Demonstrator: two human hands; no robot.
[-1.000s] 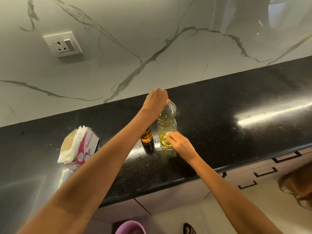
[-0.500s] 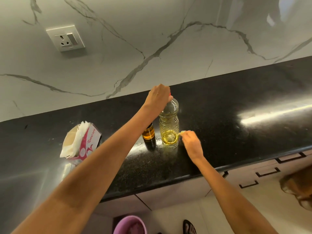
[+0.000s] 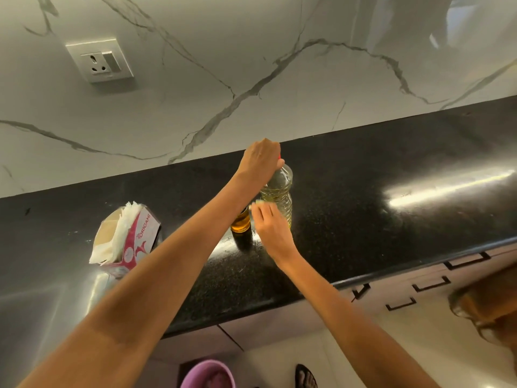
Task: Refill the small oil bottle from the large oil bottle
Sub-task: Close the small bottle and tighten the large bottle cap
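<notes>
Black speckled countertop (image 3: 363,219) beneath a veined marble backsplash (image 3: 251,65) carrying a white wall socket (image 3: 100,60). Nearest the viewer, the right hand (image 3: 270,228) reaches in front of the large oil bottle (image 3: 279,191), fingers loosely spread; whether the fingertips touch a small pale object at the bottle's side cannot be told. Just left of this hand stands the small oil bottle (image 3: 241,222), amber, upright, partly hidden by the left forearm. Beyond, the left hand (image 3: 261,159) curls over the large bottle's top, gripping its red cap (image 3: 279,156). Well to the left of both hands sits a tissue box (image 3: 131,239).
</notes>
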